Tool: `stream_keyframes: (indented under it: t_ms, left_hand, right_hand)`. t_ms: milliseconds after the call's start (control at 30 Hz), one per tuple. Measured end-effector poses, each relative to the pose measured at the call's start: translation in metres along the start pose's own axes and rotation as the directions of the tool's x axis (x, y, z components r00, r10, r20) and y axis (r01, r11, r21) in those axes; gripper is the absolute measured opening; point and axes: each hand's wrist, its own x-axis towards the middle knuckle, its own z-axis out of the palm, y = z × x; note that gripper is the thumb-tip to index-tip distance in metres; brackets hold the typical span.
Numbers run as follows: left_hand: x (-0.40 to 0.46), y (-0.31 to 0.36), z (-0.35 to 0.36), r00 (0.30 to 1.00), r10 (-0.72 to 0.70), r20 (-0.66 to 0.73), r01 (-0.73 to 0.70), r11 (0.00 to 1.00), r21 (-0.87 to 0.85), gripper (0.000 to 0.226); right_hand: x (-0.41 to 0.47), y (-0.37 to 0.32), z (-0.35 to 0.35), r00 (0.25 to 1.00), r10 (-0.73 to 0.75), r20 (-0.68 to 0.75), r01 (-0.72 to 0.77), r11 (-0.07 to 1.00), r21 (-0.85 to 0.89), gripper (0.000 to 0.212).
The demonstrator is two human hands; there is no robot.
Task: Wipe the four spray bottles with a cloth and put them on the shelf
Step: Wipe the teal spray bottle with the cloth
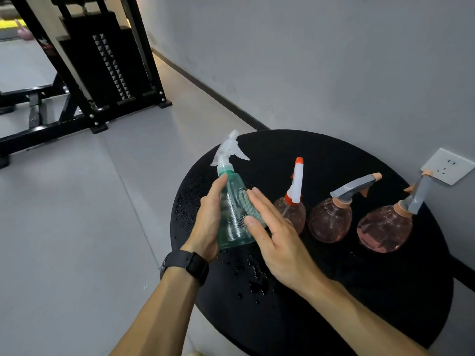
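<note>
A person stands over a round black counter [334,291] in the lower right of the frame, seen from a head-worn camera, and works on the first of four spray bottles. The left hand [209,222] wraps its fingers [218,186] round the green bottle [232,214] at centre frame, holding it upright and, it seems, just clear of the counter, a grip that steadies it for wiping. The right hand [272,232] lies flat against the bottle's right side with fingers straight, pressing a ribbed green cloth [253,206] to the plastic; only a strip of the cloth shows past the fingertips. The bottle's clear trigger head [230,150] points toward the upper part of the frame, free of both hands.

To the right, three round pink bottles stand in a row on the counter, apparently awaiting their turn: one with a white and orange sprayer [291,209], a middle one with a grey sprayer [330,218], and a far one with a grey sprayer [384,227] near the wall socket [448,167] at the right edge. Water drops [253,278] bead on the counter below the hands and along its left rim, which likely explains the wiping.

A black weight machine [102,60] fills the upper left, on a grey floor [77,214]. No shelf is in view, so the task looks barely begun.
</note>
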Motion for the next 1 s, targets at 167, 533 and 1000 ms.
stream_keyframes:
  t_ms: [167, 533, 1000]
  left_hand:
    - [0.001, -0.004, 0.002, 0.997, 0.011, 0.074, -0.013, 1.000, 0.026, 0.056]
    - [-0.001, -0.010, 0.006, 0.992, -0.096, 0.082, 0.086, 0.990, 0.111, 0.061]
    - [-0.002, 0.001, 0.001, 0.994, -0.024, 0.104, 0.026, 1.000, -0.012, 0.057]
  right_hand:
    - [0.005, -0.001, -0.005, 0.999, 0.019, -0.027, -0.018, 0.999, 0.039, 0.049]
    - [0.022, -0.003, -0.010, 0.995, 0.004, -0.104, -0.006, 1.000, -0.021, 0.048]
    - [0.006, -0.001, 0.001, 0.999, 0.008, -0.031, -0.006, 0.999, 0.046, 0.051]
